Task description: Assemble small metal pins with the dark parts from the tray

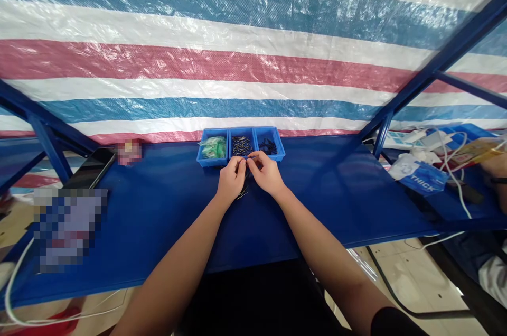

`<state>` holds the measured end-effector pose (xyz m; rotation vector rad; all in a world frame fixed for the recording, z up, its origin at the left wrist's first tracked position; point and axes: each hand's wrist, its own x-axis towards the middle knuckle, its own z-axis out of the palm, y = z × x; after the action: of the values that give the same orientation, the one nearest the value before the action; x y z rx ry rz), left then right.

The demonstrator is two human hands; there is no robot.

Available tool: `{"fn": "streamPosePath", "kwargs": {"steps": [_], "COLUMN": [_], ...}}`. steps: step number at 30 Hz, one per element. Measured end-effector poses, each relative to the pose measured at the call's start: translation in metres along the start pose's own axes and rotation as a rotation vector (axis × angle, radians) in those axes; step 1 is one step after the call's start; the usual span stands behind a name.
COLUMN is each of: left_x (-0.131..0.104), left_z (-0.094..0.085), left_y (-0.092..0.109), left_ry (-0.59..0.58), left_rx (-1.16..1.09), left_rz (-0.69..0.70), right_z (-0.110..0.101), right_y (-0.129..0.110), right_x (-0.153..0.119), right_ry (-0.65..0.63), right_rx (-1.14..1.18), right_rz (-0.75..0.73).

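Note:
My left hand (232,180) and my right hand (266,173) meet fingertip to fingertip just in front of three blue bins. Both are closed in a pinch; whatever lies between the fingers is too small to make out. Behind them, the left bin (213,162) holds clear and green plastic bags (214,147). Many thin dark and brass-coloured metal pieces (242,146) fill the middle bin. In the right bin (280,156) are small black parts (268,147). A few thin metal pieces (242,194) lie on the table beneath my hands.
The blue table (158,220) stands before a striped plastic sheet (237,66). A black phone-like slab (91,167) and blurred items lie at left. Blue metal frame posts (382,132) rise at both sides. A blue tissue pack (422,175), cables and a person's arm (495,164) are at right.

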<state>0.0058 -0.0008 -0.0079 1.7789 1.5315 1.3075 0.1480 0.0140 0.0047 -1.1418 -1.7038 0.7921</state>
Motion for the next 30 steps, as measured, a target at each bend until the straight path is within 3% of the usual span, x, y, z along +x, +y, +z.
{"fn": "streamPosePath", "kwargs": {"steps": [30], "left_x": [0.0005], "left_z": [0.0007], "left_y": [-0.0015], "left_ry": [-0.067], "left_rx": [0.001], "left_rz": [0.003], "right_z": [-0.0001], "right_y": [-0.0016], "right_x": [-0.0007], "right_ry": [-0.026], "right_rx": [-0.038], "right_rz": [-0.017]}}
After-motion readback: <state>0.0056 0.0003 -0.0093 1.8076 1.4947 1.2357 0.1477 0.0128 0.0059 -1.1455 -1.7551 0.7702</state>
